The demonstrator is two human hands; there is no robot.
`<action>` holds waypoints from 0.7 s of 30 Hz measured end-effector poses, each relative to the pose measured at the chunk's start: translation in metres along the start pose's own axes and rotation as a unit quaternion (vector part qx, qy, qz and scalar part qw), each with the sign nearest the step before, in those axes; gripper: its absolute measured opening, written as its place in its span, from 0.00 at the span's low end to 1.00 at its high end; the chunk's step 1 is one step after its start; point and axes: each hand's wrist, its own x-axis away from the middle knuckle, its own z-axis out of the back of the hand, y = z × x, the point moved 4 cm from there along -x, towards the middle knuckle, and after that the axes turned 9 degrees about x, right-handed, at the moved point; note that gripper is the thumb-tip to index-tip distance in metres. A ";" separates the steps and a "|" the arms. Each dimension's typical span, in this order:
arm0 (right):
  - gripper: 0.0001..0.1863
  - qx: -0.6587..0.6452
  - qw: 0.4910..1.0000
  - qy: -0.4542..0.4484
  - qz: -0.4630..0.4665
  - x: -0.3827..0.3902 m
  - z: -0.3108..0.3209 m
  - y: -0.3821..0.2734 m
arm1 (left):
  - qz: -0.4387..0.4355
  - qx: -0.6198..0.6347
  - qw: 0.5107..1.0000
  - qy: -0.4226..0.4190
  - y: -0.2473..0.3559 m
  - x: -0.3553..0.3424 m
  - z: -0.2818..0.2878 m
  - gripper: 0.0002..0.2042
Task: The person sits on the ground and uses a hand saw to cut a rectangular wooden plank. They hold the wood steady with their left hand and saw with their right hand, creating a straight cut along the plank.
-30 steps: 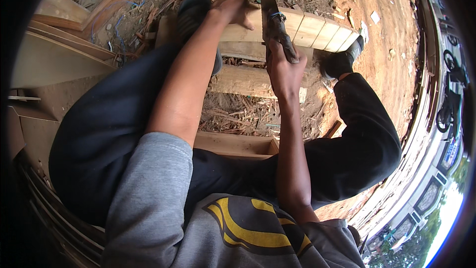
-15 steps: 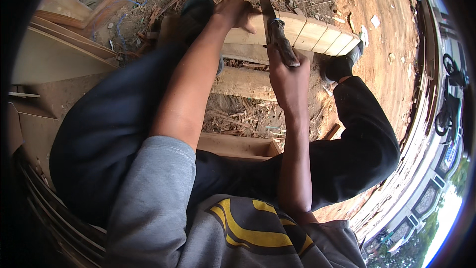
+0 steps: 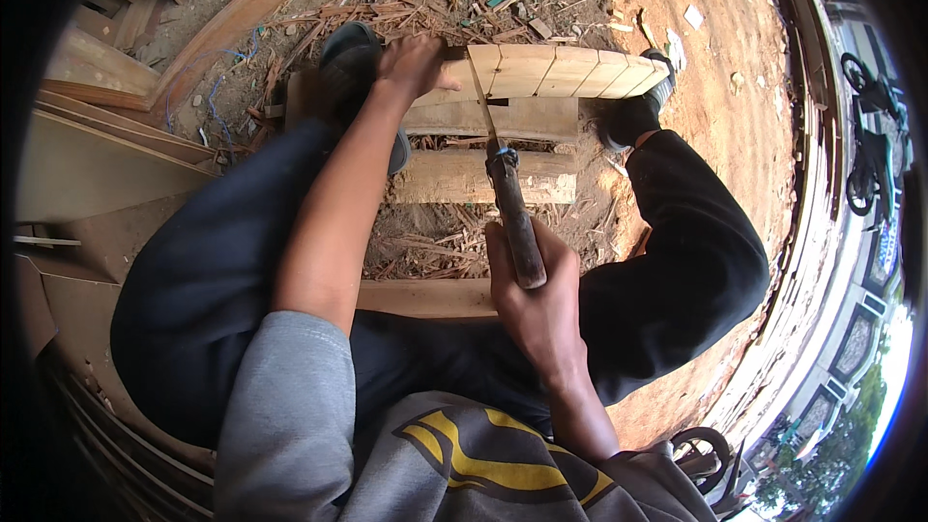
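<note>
The right hand point(image 3: 541, 309) is wrapping its fingers round the handle of the saw point(image 3: 515, 217), whose blade point(image 3: 486, 106) is crossing the board point(image 3: 575, 72). The left hand point(image 3: 411, 68) is resting on the board, thumb spreading toward the blade; how the other fingertips are gripping, I cannot tell. The board is lying between the shoes point(image 3: 350, 53), planks point(image 3: 483, 177) sitting nearer the body. If the board were shifting under a weak hold, the blade could be skipping into that thumb.

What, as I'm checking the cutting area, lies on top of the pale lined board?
The left hand rests on the board; right of it, the saw blade crosses the board. The patch covered by the hand can't be seen.
</note>
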 end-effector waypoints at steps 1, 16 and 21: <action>0.09 0.001 1.000 0.002 0.001 0.017 0.005 0.007 | -0.009 -0.018 1.000 0.011 0.006 0.005 -0.003 0.37; 0.07 0.028 0.998 0.038 0.048 0.014 -0.032 0.047 | -0.017 0.015 0.998 0.067 0.007 0.015 0.007 0.25; 0.07 0.024 0.998 0.045 0.047 -0.038 -0.043 0.019 | -0.029 0.055 0.998 0.027 0.019 0.013 0.007 0.24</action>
